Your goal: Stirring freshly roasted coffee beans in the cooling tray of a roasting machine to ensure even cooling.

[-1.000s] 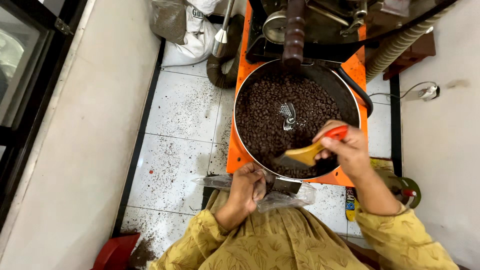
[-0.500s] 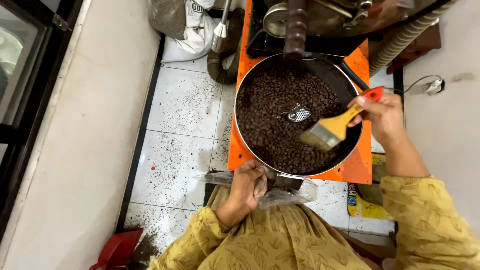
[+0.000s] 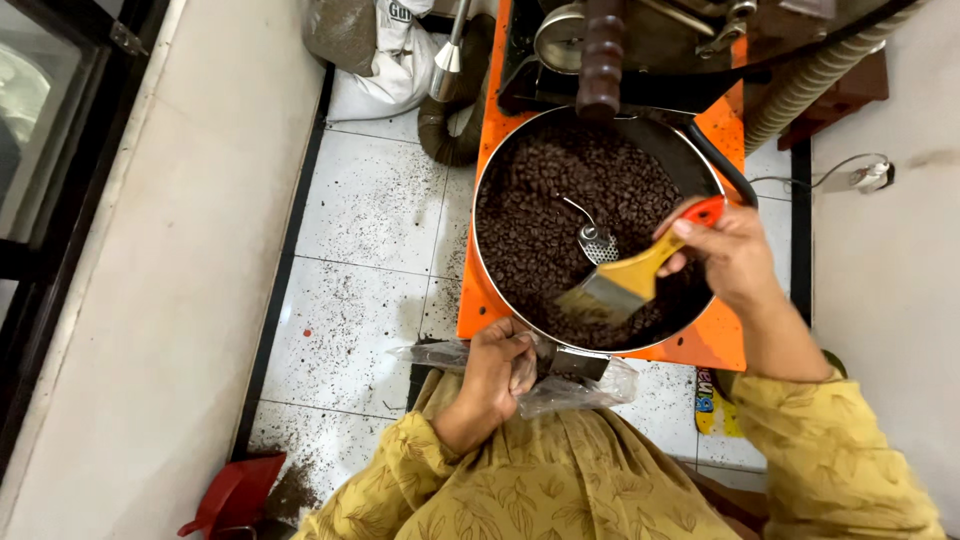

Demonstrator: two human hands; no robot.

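- The floor [image 3: 370,200] is white speckled tile with dark grout lines, strewn with fine dark crumbs; a pale wall runs up the left side, with a dark-framed window at the far left.
- An orange machine base [image 3: 720,345] stands on the tiles and carries one round cooling tray [image 3: 490,170] with a dark metal rim.
- The tray is filled nearly wall to wall with dark roasted coffee beans [image 3: 540,210]; one perforated metal stirrer piece [image 3: 597,243] shows near the middle.
- One ribbed hose [image 3: 815,80] leads away at upper right, and one pale sack [image 3: 385,60] lies on the floor at the top.
- The right hand [image 3: 735,255] is wrapped closed around the red-tipped handle of one yellow paintbrush [image 3: 625,285], whose bristles rest on the beans near the tray's front edge.
- The left hand [image 3: 497,375] is clenched on one clear plastic bag [image 3: 580,392], held just under the tray's front outlet.
- One red dustpan [image 3: 235,495] sits at lower left beside a heap of dark debris.
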